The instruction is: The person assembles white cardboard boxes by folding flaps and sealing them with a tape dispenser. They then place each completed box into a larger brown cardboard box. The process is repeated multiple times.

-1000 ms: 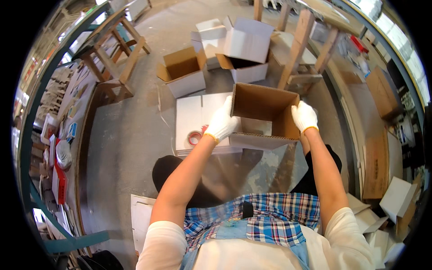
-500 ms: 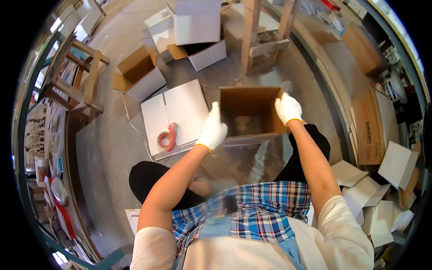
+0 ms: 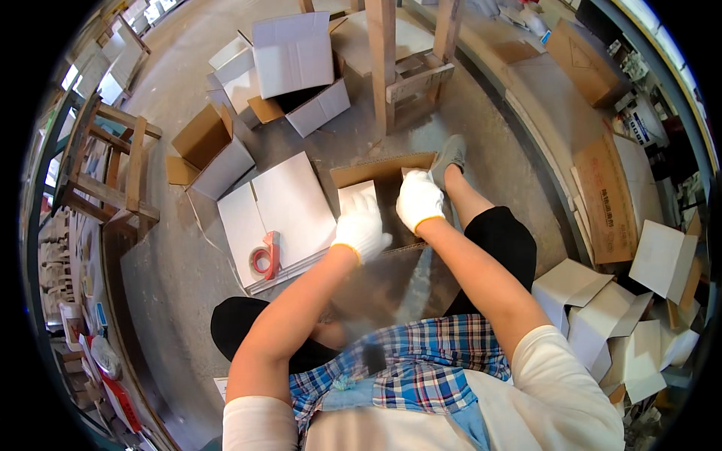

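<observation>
A cardboard box (image 3: 380, 169), white outside and brown inside, stands in front of me on the floor between my legs. Its two short side flaps lean inward over the opening. My left hand (image 3: 361, 229), in a white knit glove, lies over the left flap (image 3: 356, 195), fingers stretched and thumb apart. Gloved alike, my right hand (image 3: 420, 201) has its fingers curled at the right flap (image 3: 413, 171). Left of the box lies a stack of flat white cardboard (image 3: 289, 192). On it rests a red tape dispenser (image 3: 272, 254) with a roll of tape.
Open boxes (image 3: 214, 154) stand beyond the stack, with others piled (image 3: 293, 56) behind. A wooden stand (image 3: 383, 75) rises ahead. White cartons (image 3: 594, 316) are heaped at my right, near a brown carton (image 3: 608, 199). A wooden frame (image 3: 113, 161) stands at the left.
Both hands have moved from the box's outer sides to over its opening, and the side flaps now lean inward. The view has shifted, so the surroundings appear further left.
</observation>
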Tool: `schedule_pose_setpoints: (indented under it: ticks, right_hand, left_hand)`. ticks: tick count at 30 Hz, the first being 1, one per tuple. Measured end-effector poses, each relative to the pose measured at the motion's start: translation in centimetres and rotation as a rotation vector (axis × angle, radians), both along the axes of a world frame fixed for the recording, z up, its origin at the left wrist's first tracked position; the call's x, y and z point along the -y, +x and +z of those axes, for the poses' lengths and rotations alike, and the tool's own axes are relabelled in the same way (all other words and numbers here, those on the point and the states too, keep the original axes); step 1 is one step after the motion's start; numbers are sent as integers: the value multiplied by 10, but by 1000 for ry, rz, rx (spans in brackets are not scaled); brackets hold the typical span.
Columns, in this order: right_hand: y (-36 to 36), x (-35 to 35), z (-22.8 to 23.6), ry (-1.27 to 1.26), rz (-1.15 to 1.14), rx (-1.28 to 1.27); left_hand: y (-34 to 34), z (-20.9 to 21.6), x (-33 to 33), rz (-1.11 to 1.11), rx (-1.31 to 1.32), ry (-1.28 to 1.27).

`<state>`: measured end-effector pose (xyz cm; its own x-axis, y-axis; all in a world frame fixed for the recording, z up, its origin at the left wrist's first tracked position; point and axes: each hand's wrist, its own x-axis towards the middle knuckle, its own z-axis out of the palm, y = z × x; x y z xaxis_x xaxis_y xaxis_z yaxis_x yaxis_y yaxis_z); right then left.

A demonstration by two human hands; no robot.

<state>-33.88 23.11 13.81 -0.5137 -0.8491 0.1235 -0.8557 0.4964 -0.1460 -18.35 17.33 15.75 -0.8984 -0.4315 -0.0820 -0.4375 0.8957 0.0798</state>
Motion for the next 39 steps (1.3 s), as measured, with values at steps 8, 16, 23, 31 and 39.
schedule_pose_setpoints:
  ticks: [8,16,23,31,39]
  right_hand:
    - [-7,-21,21,193,129,282]
    - [-33,-13,-15,248,143,281]
    - [-46,-26,12,280,152,545]
    - [-59,-61,31,481,654,807]
    - [-66,-38,33,448,606,699]
  left_hand:
    - [7,-38,16,-36,44,-97]
    - [24,14,16,-114,-69,606]
    - [18,41,8,-50,134,623]
    - [6,43,9,21,209,686]
    - [12,20,25,189,17,799]
